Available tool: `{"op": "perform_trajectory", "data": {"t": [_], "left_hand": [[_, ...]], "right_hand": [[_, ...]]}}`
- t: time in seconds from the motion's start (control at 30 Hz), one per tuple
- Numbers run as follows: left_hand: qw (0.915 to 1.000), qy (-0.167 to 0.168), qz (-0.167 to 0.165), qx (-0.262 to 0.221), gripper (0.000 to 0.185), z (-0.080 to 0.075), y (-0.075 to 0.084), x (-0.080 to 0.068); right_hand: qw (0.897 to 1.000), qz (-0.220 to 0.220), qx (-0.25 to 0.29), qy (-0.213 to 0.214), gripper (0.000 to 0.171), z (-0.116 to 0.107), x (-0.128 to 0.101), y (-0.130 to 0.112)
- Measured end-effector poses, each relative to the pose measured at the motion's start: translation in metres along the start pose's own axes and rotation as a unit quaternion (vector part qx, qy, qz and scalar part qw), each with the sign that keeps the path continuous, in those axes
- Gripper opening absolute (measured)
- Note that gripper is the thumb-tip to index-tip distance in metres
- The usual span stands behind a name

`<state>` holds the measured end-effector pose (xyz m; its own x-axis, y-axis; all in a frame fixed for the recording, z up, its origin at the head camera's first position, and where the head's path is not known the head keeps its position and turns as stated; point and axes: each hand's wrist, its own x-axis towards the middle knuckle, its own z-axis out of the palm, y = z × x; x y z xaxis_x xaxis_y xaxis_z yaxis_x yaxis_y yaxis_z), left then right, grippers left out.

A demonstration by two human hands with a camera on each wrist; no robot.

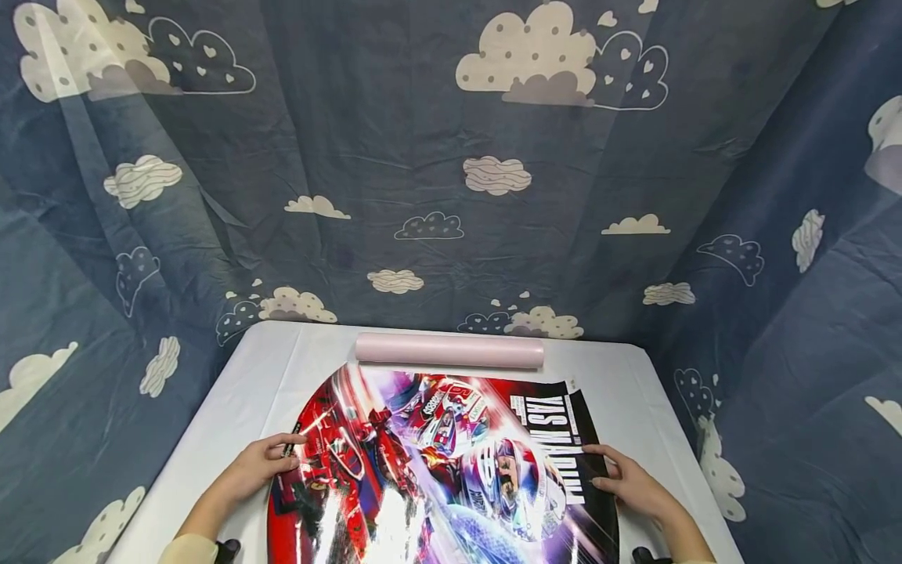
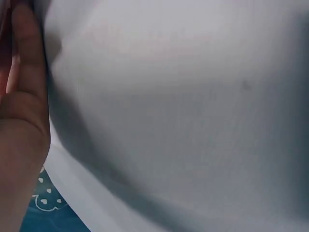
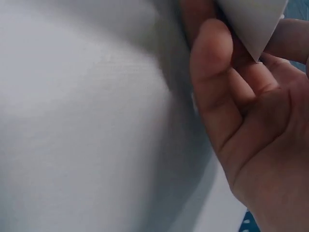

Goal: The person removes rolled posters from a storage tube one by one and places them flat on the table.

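2 hands hold a racing poster at its side edges.
The poster point(image 1: 451, 462) lies mostly unrolled on the white table point(image 1: 268, 368), its near part bowing up. The left hand point(image 1: 257, 466) and right hand point(image 1: 630, 482) pinch opposite edges; a pink roll point(image 1: 449, 350) rests behind it.

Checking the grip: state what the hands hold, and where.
Both hold the racing poster: left hand at its left edge, right hand at its right edge.

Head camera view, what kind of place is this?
Probably a makeshift indoor recording booth: dark blue cloud-print fabric hangs around a white-covered table bearing a glossy racing poster and a pale pink paper roll.
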<state>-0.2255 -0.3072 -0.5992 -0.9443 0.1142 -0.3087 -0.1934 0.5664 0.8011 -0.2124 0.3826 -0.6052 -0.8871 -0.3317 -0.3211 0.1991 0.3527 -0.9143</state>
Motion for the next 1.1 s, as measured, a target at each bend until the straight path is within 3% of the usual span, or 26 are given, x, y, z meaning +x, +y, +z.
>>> {"op": "perform_trajectory", "data": {"t": [0.07,0.27,0.43,0.53,0.7,0.8,1.0,1.1], "left_hand": [[0.9999,-0.003,0.006,-0.015,0.052,-0.001,-0.003,-0.001],[0.9964,0.021,-0.017,-0.08,0.057,-0.002,-0.007,-0.004],[0.9857,0.025,-0.007,-0.166,0.054,-0.007,-0.004,-0.011],[0.9825,0.031,0.011,-0.183,0.052,-0.012,0.002,-0.017],[0.9882,0.074,0.014,-0.133,0.05,-0.019,0.016,-0.023],[0.9882,0.098,0.015,-0.117,0.042,-0.019,0.021,-0.027],[0.9699,0.149,0.079,-0.176,0.018,-0.011,0.017,-0.026],[0.9648,0.155,0.077,-0.198,0.013,-0.008,0.015,-0.024]], "right_hand": [[1.0,-0.016,0.015,-0.005,0.068,-0.001,0.0,0.006],[0.994,-0.069,0.085,0.002,0.051,-0.004,-0.002,0.025],[0.973,-0.136,0.184,-0.02,0.063,-0.005,-0.007,0.032],[0.962,-0.161,0.22,-0.019,0.063,-0.005,-0.009,0.029],[0.97,-0.147,0.18,0.067,0.054,-0.006,-0.015,0.017],[0.971,-0.14,0.156,0.119,0.045,-0.005,-0.017,0.011],[0.955,-0.168,0.15,0.193,0.037,0.0,-0.015,0.01],[0.946,-0.183,0.169,0.209,0.039,0.004,-0.013,0.013]]}}
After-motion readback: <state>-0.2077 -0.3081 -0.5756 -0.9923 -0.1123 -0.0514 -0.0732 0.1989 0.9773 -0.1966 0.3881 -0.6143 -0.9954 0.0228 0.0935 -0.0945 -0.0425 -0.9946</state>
